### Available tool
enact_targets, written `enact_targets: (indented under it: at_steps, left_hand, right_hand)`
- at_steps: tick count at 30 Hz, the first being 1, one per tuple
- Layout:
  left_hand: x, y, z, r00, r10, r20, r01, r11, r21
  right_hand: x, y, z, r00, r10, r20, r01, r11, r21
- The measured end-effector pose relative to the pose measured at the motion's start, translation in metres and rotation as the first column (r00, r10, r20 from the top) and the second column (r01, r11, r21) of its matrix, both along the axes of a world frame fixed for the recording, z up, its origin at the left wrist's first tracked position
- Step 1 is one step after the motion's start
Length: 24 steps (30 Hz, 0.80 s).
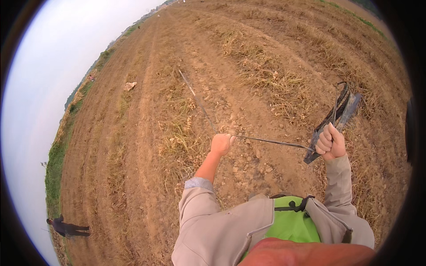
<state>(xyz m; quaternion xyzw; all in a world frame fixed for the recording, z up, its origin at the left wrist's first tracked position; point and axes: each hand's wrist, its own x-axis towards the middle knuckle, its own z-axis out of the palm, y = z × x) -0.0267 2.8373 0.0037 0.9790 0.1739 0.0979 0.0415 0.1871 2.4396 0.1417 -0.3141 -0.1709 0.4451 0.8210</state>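
Observation:
My left hand is closed round a long thin dark strip of drip tape. From that fist one length runs away along the soil between the rows. Another length stretches to the right, toward my right hand. That hand is closed on a folded bundle of the black drip tape, whose loops stick out above and below the fist. The bundle hangs over the ground at my right. Both sleeves are beige, the left one turned back at the cuff.
Rows of dry pulled plants lie across the brown field. A pale crumpled sack or sheet rests on the soil at the far left. Another person in dark clothes stands at the left, near a green verge.

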Motion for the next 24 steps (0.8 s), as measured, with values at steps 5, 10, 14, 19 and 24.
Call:
enact_targets:
  at_steps: [5,10,14,19,24]
  left_hand:
    - [-0.055,-0.054,-0.035,0.886,0.456,0.086,-0.440,0.885,-0.155]
    - [-0.087,-0.132,-0.030,0.798,0.601,0.049,-0.560,0.769,-0.310]
    - [-0.105,-0.220,-0.013,0.729,0.684,0.023,-0.594,0.649,-0.475]
    - [-0.126,-0.250,0.046,0.526,0.851,0.020,-0.516,0.338,-0.787]
    - [-0.065,-0.201,0.102,0.397,0.898,0.189,0.173,0.129,-0.976]
  right_hand:
    - [0.009,0.030,-0.015,0.983,0.148,0.106,-0.145,0.989,-0.039]
    - [0.016,0.057,-0.035,0.965,0.082,0.250,-0.043,0.987,-0.157]
    - [0.003,0.082,-0.072,0.840,-0.028,0.542,0.205,0.941,-0.270]
    - [-0.035,0.102,-0.119,0.739,0.376,0.559,-0.107,0.885,-0.453]
    - [-0.099,0.138,-0.131,0.528,0.455,0.717,-0.338,0.887,-0.315]
